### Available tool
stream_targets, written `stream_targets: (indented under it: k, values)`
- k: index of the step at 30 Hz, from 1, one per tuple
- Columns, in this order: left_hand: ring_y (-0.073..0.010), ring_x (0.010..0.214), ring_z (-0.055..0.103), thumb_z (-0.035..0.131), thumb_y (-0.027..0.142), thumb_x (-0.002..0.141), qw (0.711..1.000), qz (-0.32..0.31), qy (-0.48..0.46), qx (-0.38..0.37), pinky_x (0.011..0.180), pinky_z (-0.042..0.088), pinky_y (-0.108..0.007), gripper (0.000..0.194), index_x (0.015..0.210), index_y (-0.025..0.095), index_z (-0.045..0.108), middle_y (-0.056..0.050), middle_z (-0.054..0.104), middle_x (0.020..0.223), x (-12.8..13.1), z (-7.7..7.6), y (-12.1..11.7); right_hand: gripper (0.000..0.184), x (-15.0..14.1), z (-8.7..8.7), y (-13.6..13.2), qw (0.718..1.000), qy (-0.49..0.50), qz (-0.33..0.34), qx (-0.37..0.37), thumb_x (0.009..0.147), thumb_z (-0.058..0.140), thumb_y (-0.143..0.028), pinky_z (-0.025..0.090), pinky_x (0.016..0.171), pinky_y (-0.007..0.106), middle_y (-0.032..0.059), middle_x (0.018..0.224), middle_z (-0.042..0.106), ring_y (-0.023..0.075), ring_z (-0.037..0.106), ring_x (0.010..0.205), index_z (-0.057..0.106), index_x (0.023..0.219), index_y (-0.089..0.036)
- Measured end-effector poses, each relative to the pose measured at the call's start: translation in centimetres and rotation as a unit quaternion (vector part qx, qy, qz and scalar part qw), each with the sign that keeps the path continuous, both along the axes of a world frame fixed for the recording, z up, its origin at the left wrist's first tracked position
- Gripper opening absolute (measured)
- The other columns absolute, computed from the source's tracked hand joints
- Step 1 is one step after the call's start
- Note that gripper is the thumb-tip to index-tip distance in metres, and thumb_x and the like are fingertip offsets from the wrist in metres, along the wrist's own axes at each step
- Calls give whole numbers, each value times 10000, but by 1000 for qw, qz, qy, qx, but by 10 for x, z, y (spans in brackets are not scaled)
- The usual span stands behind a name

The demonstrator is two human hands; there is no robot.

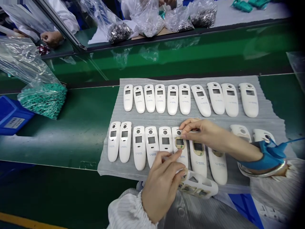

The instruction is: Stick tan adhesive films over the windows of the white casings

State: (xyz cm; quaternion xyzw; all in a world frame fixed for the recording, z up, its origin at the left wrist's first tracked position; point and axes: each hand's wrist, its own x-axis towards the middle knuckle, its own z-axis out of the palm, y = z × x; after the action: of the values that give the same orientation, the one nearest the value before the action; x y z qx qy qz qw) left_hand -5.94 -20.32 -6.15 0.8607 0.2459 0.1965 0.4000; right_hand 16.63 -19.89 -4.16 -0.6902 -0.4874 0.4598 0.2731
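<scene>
Two rows of white plastic device shells (160, 98) lie on a grey foam sheet (269, 121). My right hand (205, 132) reaches in from the right and pinches a small beige adhesive frame (179, 142) against the screen window of a front-row shell (179, 146). Two shells to its right carry similar beige frames. My left hand (162, 184) is closed on a white backing strip (199, 186) with cut-out windows, its forefinger stretched toward the same shell. A blue strap and a metal band (267, 160) sit on my right wrist.
The green conveyor belt (78, 127) carries a clear bag of teal rings (44, 98) and a blue bin (11, 116) at the left. Bags of dark small parts (120, 31) stand on the far bench, where another person's hand (51, 38) rests.
</scene>
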Motion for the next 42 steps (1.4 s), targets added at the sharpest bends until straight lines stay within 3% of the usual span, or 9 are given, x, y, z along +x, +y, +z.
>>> stream_targets:
  k: [12,19,23,29,35,39,42]
  values:
    - [-209,1096,428,468,127,936,1000,4,11,10,897,486,-371,142,985,180,591,3,508,1386,1,1,0,337,-3,0,0,999,-30,-9,19,710,664,-552,438,853,400,62,1061,585,247,550,979,707,693,-218]
    - [-218,1118,414,458,134,939,1000,9,16,19,909,476,-377,140,974,184,584,-12,498,1395,5,2,4,230,-6,-5,-2,996,-59,-14,68,742,659,-439,432,882,420,56,982,613,241,571,948,698,674,-223]
    - [-224,1127,409,438,142,947,999,17,23,43,927,470,-390,151,968,180,582,-23,468,1423,10,5,8,150,-9,-9,-7,985,-127,-6,119,797,633,-325,441,885,421,36,972,625,235,564,971,675,679,-244]
    - [-250,1119,407,392,170,966,993,18,81,83,882,501,-405,183,934,167,571,-31,459,1431,17,9,11,198,-23,-4,-23,936,-297,27,187,918,498,-284,479,718,354,29,1021,632,199,573,929,663,833,-214]
    - [-248,1004,468,403,147,953,979,25,127,155,800,532,-413,205,824,137,562,-82,504,1391,22,12,11,205,-35,-2,-41,850,-431,78,292,923,476,-164,450,734,351,51,998,665,194,589,886,675,965,-138]
    - [-249,999,480,412,116,939,975,16,143,170,800,533,-413,184,849,131,572,-90,544,1345,23,15,11,258,-35,-4,-49,796,-516,73,307,907,499,-148,431,680,365,78,914,679,214,581,797,639,1108,-67]
    - [-245,1024,472,399,134,950,979,6,140,146,836,518,-419,184,894,142,573,-63,514,1380,21,15,14,290,-33,-6,-52,790,-518,69,321,897,507,-132,427,681,368,93,944,670,228,568,833,610,1160,-68]
